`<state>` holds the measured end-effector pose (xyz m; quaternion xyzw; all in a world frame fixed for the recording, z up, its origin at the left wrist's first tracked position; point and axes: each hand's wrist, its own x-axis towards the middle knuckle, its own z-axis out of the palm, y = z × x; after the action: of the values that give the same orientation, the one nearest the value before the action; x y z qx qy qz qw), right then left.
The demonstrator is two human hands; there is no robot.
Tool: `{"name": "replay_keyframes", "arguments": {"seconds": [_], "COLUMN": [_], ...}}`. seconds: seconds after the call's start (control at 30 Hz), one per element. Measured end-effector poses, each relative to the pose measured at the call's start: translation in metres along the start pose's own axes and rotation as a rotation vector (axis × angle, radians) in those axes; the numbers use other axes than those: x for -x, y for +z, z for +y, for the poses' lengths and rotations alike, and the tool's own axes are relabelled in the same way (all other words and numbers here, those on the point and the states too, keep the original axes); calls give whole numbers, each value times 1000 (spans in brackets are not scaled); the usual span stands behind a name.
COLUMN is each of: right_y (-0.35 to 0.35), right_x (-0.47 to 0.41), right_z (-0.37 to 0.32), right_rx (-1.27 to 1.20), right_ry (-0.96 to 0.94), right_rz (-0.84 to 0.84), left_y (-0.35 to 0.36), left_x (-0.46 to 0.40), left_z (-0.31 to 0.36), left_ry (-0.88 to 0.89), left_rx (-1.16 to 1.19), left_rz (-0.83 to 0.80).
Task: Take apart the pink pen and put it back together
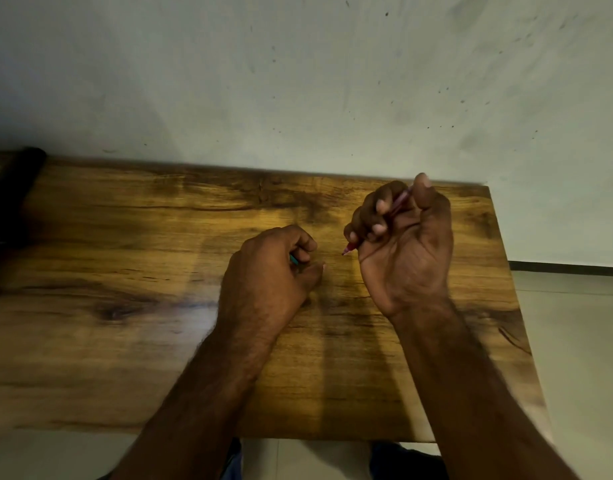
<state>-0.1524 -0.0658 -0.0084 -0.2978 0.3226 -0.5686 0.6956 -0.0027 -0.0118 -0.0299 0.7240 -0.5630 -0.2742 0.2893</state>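
Observation:
My right hand [407, 244] is raised above the wooden table [125, 306], palm toward me, fingers curled around the pink pen [398, 202]. The pen runs diagonally through the fist; its pointed tip [346, 250] sticks out at the lower left and its upper end shows beside the thumb. My left hand [270, 271] rests on the table to the left, closed into a loose fist. A small teal piece [294, 260] shows between its fingers; what it is cannot be made out. The two hands are apart.
The table stands against a pale, speckled wall [298, 81]. A dark object [14, 188] lies at the table's far left edge. The table's right edge [506, 271] drops to a light tiled floor [575, 341]. Blue trousers [402, 459] show below the front edge.

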Motion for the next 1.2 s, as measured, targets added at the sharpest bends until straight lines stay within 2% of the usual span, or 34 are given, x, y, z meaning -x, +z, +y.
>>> {"name": "replay_keyframes", "arguments": {"seconds": [0.4,1.03,1.2], "right_y": [-1,-14,-16], "right_x": [0,-3,-3], "right_z": [3,3,3], "right_rx": [-3,-447,-477], "right_ry": [7,104,94], "right_rz": [-16,70,100], "left_y": [2,0,1], "left_x": [0,-1,0], "left_z": [-1,0,0], "left_ry": [-6,7,7], "left_rx": [37,-11,-25], "left_rz": [16,9,7]}}
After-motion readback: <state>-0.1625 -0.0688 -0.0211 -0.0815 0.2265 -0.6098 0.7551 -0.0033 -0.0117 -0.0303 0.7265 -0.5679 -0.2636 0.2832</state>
